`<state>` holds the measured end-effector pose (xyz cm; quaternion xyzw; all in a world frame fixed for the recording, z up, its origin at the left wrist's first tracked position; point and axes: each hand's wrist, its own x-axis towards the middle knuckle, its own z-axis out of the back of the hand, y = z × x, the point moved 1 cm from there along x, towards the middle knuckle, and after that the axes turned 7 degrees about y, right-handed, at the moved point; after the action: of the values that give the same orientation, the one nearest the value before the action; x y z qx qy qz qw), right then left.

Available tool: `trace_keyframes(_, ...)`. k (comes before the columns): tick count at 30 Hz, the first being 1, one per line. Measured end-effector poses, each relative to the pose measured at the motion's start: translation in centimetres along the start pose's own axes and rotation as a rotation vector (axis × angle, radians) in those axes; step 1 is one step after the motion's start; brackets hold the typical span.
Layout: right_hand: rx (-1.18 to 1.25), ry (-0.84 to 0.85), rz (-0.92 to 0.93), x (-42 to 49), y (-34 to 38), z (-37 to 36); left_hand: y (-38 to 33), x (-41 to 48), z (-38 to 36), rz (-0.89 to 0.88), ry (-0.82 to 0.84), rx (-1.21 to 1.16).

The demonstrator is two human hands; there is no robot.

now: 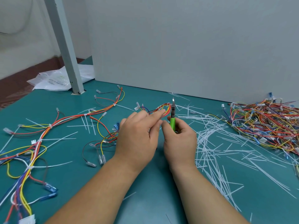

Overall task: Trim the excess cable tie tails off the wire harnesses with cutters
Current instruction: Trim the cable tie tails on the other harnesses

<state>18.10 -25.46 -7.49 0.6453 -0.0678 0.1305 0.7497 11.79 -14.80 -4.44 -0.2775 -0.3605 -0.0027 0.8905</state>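
Wire harness [163, 109] is looping from left hand [137, 135] fingers [155, 116] pinching it; right hand [179, 139] is gripping cutters [172, 118] alongside.

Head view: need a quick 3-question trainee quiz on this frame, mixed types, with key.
1. True or false: the right hand grips the cutters while the left hand holds a wire harness.
2. Where on the table does the big pile of harnesses lie? A) far left B) far right C) near edge, centre
3. Fill in: the cutters' handle is ____.
Key: 1 true; 2 B; 3 green.
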Motion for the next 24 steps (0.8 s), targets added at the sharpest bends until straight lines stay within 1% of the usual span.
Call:
trace_keyframes(5, 0.03, 0.001, 0.029, -0.05, 0.15, 0.18, -0.05, -0.06, 0.0, 0.002, 0.0, -0.024)
trace_keyframes(14, 0.021, -0.012, -0.01, -0.38, 0.28, -0.13, -0.13, -0.1, 0.04, -0.005, -0.005, -0.018)
trace_keyframes(18, 0.011, -0.008, 0.009, -0.44, 0.53, -0.25, -0.19, -0.07, 0.03, -0.002, -0.01, -0.016)
trace_keyframes(24, 0.054, -0.005, 0.0, -0.16, 0.18, 0.05, -0.19, -0.14, -0.09, -0.003, -0.003, -0.034)
